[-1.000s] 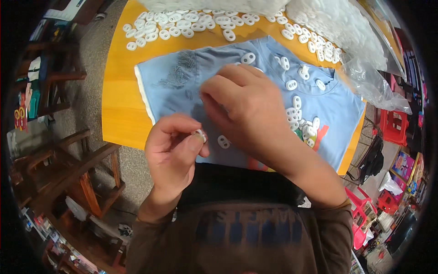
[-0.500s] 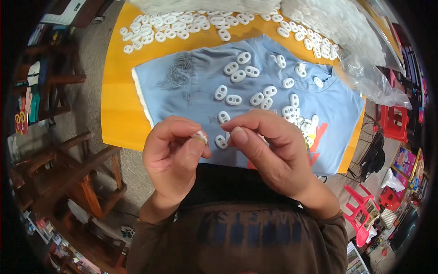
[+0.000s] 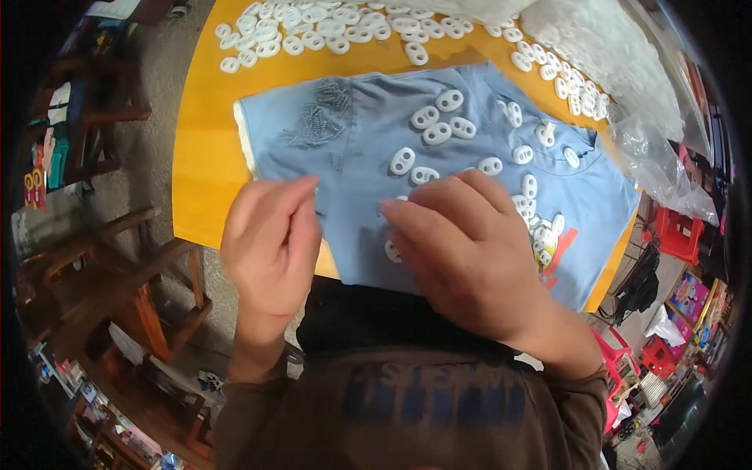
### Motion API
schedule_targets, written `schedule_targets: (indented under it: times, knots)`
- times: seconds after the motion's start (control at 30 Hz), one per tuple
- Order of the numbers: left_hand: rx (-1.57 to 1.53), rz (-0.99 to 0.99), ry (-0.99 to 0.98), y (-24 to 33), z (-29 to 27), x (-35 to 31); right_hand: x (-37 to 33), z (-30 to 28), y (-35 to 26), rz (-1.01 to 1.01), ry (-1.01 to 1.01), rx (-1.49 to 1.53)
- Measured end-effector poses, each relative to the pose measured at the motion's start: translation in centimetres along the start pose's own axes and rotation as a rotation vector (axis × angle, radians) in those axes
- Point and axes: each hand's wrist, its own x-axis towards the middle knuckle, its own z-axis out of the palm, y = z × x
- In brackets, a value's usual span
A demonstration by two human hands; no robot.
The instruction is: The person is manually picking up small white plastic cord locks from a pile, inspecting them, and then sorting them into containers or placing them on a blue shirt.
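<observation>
My left hand (image 3: 274,239) is raised by the left part of a blue T-shirt (image 3: 356,141), its fingers curled together. Whatever it holds is hidden behind the fingers. Over the middle of the shirt, my right hand (image 3: 474,243) is closed too, thumb and forefinger together, slightly blurred; I cannot make out anything in it. White oval plastic cord stoppers with two holes (image 3: 449,100) lie scattered across the shirt. Some sit partly behind my right hand. Small dark springs (image 3: 317,117) are heaped on the shirt's left sleeve, beyond my left hand.
The shirt lies on a yellow tabletop (image 3: 205,149). Many more white stoppers (image 3: 313,39) line the table's far edge. Clear plastic bags (image 3: 603,55) bulge at the far right. A wooden frame (image 3: 149,305) stands at left, red stools (image 3: 677,235) at right.
My left hand has moved left and turned, so the small white piece seen in its pinch is now hidden. The right hand has turned knuckles-up. The view has shifted slightly.
</observation>
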Motion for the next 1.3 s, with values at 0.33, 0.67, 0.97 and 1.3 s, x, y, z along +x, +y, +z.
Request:
schedule_targets:
  times: [0.33, 0.67, 0.97, 1.3]
  knots:
    - [0.042, -0.025, -0.064, -1.7, -0.1, 0.0, -0.3, 0.1, 0.7, -0.036, -0.117, -0.191]
    - [0.038, 0.085, -0.032, -2.2, 0.4, 0.0, 1.4, 0.9, -0.2, -0.047, -0.222, -0.212]
    - [0.087, 0.070, -0.008, -1.8, 0.4, 0.2, 2.5, 0.6, -0.2, -0.085, -0.308, -0.309]
    - [0.009, -0.017, 0.073, -1.1, 0.3, -0.1, 1.7, -0.6, 0.2, 0.008, -0.181, 0.027]
